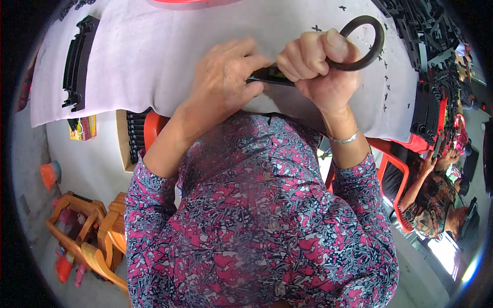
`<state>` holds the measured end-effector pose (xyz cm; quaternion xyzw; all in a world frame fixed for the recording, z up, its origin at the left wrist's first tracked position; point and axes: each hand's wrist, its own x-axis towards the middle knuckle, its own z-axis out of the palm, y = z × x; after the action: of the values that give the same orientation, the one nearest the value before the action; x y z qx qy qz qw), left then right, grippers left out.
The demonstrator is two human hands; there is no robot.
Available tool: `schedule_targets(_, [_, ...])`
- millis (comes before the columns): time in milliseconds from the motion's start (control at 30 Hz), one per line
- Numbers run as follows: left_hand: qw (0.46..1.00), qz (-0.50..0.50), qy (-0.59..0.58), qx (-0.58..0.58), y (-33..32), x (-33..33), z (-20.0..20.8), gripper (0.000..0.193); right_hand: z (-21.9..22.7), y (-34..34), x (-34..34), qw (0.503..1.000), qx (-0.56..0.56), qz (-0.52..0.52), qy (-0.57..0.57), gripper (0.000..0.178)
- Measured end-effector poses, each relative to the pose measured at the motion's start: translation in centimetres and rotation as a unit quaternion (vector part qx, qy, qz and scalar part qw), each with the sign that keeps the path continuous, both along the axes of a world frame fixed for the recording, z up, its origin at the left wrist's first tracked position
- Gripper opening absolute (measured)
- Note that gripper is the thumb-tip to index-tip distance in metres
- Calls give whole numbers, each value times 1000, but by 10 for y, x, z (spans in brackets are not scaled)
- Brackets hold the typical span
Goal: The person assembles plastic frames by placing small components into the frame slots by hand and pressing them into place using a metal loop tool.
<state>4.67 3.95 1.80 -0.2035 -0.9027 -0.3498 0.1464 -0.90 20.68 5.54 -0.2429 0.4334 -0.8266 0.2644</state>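
My right hand (323, 69) is closed around a tool with a large dark ring handle (379, 46). The ring sticks out past the thumb, and the rest of the tool is hidden in the fist, so its kind cannot be made out. Beside it, my left hand (226, 74) is closed, thumb and fingers pressed on a narrow black plastic part (272, 75). That part lies low over the near edge of the white cloth, its left end under my fingers and its right end by my right fist.
A white cloth (138, 56) covers the table. Long black ribbed parts (77, 64) lie at its left; small black cross-shaped pieces (386, 95) dot its right. Black parts (436, 31) are heaped at the far right. A co-worker (431, 200) sits at right, a wooden chair (87, 231) stands lower left.
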Motion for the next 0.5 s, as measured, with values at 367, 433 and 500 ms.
schedule_targets(367, [999,-9,-34,-1,-1,3,3,27,10,55,-22,974,-163,-88,-127,50])
schedule_targets(433, [999,-7,-44,4,-1,3,4,28,6,60,-23,972,-188,-70,-125,50])
schedule_targets(500, [999,-9,-42,0,-1,2,4,28,6,59,-20,975,-190,-46,-108,50])
